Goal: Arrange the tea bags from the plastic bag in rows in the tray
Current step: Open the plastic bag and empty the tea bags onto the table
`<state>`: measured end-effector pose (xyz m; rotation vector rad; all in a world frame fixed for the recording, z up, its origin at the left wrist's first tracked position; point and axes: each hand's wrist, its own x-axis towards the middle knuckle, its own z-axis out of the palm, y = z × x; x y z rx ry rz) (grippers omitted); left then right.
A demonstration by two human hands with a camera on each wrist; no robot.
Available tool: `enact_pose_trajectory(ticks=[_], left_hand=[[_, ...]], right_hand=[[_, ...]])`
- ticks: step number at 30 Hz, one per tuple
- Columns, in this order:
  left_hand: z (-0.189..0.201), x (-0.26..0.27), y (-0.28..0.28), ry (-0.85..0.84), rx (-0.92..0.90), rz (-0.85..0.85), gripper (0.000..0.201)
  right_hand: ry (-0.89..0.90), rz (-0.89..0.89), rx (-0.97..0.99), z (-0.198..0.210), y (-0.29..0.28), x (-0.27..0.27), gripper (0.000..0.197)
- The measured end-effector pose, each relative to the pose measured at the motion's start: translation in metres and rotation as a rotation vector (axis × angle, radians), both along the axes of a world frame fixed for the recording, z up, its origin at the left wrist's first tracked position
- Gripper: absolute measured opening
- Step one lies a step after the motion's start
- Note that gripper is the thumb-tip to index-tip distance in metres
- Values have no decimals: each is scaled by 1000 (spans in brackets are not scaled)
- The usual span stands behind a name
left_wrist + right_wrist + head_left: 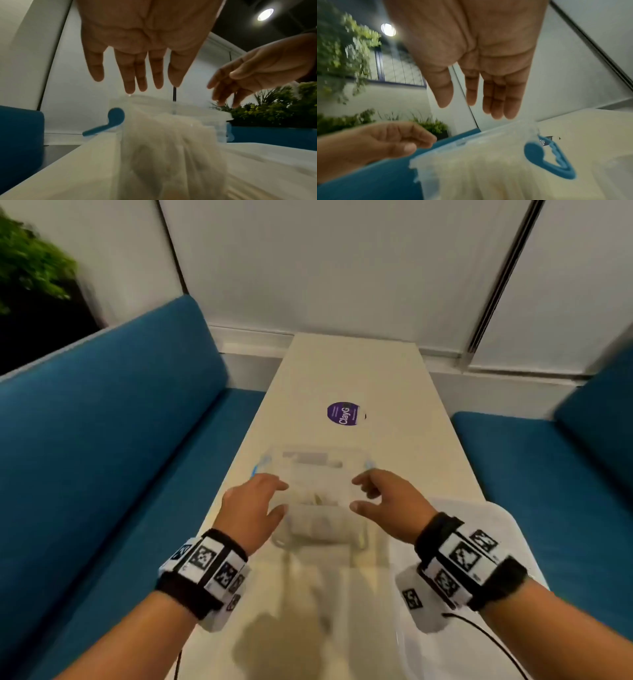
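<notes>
The clear tray point(317, 474) with blue clips sits in the middle of the table point(349, 364). A see-through plastic bag point(171, 148) of pale tea bags lies across it. No rows are made yet. The left hand point(251, 505) and right hand point(387, 501) hover over it, fingers loose, holding nothing.

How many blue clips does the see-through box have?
2. One blue clip sticks out on the clear box's left side, the other blue clip on its right, by the right hand. More may be hidden.
</notes>
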<state>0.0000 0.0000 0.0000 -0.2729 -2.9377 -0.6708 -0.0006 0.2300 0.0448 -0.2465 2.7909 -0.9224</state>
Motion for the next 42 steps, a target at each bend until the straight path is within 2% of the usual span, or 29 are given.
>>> enact_pose_trajectory(ticks=[4, 9, 11, 13, 17, 20, 23, 26, 28, 30, 32, 34, 36, 39, 40, 42], left_hand=[[-12, -20, 8, -157, 12, 19, 34], [-22, -29, 9, -180, 125, -20, 30], [-22, -31, 8, -201, 195, 1, 26], [-22, -30, 9, -220, 246, 18, 21], [-19, -30, 10, -250, 298, 42, 15], [-18, -32, 8, -257, 303, 61, 18], [-15, -32, 5, -208, 302, 38, 20], [-2, -20, 2, -61, 513, 34, 38], [10, -8, 2, 117, 828, 138, 44], [19, 1, -2, 178, 1113, 238, 54], [27, 8, -8, 70, 1230, 292, 56], [35, 17, -13, -132, 1244, 283, 57], [39, 28, -13, -233, 1202, 247, 46], [39, 40, -9, -203, 1189, 218, 12], [37, 43, -9, -194, 1205, 228, 6], [35, 48, -9, -191, 1237, 236, 11]], right_hand=[[-19, -25, 96, -22, -35, -47, 53], [-92, 19, 377, -52, -52, -82, 79], [-135, 54, 454, -56, -56, -90, 76], [-162, 82, 482, -58, -57, -94, 65], [-92, -15, 288, -50, -55, -91, 47], [27, -163, 80, -33, -53, -80, 43], [179, -200, -18, -11, -47, -68, 29], [302, -197, -137, 13, -39, -51, 22], [377, -195, -225, 28, -32, -35, 28], [450, -161, -274, 41, -27, -15, 36], [507, -116, -286, 44, -25, 10, 39], [575, -42, -273, 35, -27, 34, 31], [654, 88, -193, 17, -30, 52, 30], [725, 319, 59, -13, -32, 67, 28], [745, 380, 174, -22, -32, 69, 25], [769, 499, 348, -36, -29, 73, 33]])
